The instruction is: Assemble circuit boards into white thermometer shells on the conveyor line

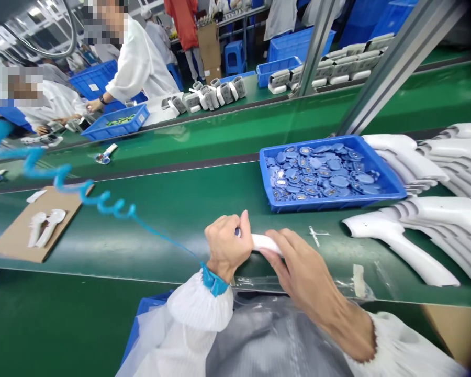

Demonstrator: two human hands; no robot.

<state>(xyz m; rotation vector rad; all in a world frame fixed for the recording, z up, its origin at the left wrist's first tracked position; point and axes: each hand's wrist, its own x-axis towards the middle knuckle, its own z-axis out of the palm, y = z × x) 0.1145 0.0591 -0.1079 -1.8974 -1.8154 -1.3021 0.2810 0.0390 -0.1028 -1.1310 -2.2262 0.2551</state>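
My left hand [230,241] is wrapped round one end of a white plastic housing [266,243], with the thumb pointing up. My right hand [300,267] grips its other end between thumb and fingers. Most of the housing is hidden by both hands; a small dark-blue spot shows between my left fingers. A blue wrist strap [214,281] with a coiled cord [113,205] is on my left wrist. Beyond my hands, a blue bin [272,205] holds many small blue oval parts. White curved shells [404,235] are stacked to the right.
A cardboard sheet [68,222] with two white pieces lies on the left of the green belt [172,193]. Clear plastic scraps [317,234] lie near my right hand. A metal post [400,68] rises behind the bin. Co-workers in white [145,63] are across the line.
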